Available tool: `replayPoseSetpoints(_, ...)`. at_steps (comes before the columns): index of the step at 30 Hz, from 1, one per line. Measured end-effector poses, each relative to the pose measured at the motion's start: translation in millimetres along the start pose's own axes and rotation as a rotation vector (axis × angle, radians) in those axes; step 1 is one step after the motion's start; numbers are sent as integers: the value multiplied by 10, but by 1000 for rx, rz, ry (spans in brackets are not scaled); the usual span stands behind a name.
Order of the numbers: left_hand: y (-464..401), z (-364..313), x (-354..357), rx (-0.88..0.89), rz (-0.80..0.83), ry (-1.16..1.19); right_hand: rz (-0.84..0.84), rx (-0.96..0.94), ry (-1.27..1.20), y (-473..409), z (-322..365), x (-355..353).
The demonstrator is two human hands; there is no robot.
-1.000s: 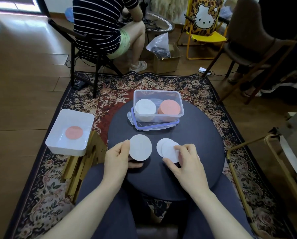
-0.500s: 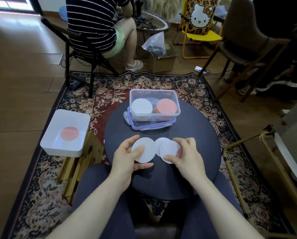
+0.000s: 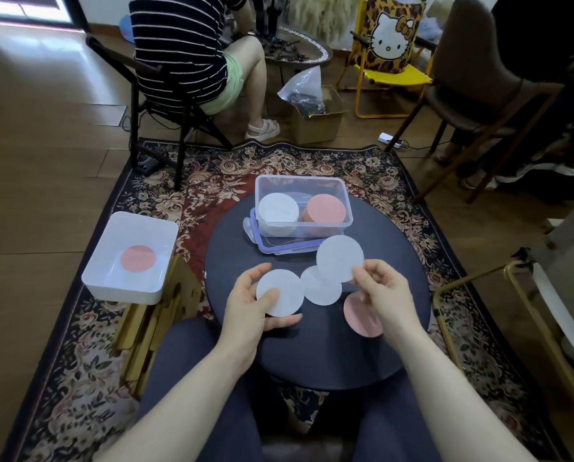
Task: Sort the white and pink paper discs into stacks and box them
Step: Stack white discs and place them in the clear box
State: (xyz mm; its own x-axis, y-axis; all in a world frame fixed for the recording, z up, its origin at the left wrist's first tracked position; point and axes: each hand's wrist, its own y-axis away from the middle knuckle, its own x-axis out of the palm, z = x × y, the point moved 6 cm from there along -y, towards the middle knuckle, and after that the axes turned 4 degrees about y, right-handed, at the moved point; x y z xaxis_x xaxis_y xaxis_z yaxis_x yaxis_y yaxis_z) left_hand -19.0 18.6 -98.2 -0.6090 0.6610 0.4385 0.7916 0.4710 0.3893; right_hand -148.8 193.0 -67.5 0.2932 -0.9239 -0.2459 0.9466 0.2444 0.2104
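Left hand grips thin round white paper disc, thumb on face. Right hand pinches second white paper disc raised above fingertips. Third white disc flat between hands; pink paper disc under right palm.

— Which colours on the table?
— It's dark navy. White discs, one pink disc.
— And the box?
— Clear, with a white stack and a pink stack.
— The rug?
— Floral, cream on black and red.
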Motion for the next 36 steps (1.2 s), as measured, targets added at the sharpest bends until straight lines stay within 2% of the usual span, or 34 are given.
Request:
replayPoseSetpoints(7, 18, -2, 42, 0, 83, -49, 199, 97, 49, 216, -66, 244)
replayPoseSetpoints(11, 27, 2, 58, -11, 128, -60, 169, 86, 201, 220, -122, 267)
replayPoseSetpoints(16, 12, 25, 54, -24, 116, -32, 71, 9, 203, 124, -45, 219)
replayPoseSetpoints(18, 9, 24, 54, -25, 100, -19, 33, -67, 406, 56, 12, 174)
replayPoseSetpoints(20, 12, 22, 58, -23, 91, -11, 103, -105, 658, 26, 33, 209)
replayPoseSetpoints(23, 20, 15, 65, -19, 78, 2, 218, -121, 835, 28, 25, 313)
replayPoseSetpoints(31, 9, 26, 50, -24, 74, -15, 163, -83, 740, -11, 5, 322)
replayPoseSetpoints(34, 15, 24, 52, -22, 70, -18, 175, -114, 724, -10, -10, 326)
replayPoseSetpoints(36, 18, 25, 52, -21, 65, -19, 124, -155, 647, -40, 45, 250)
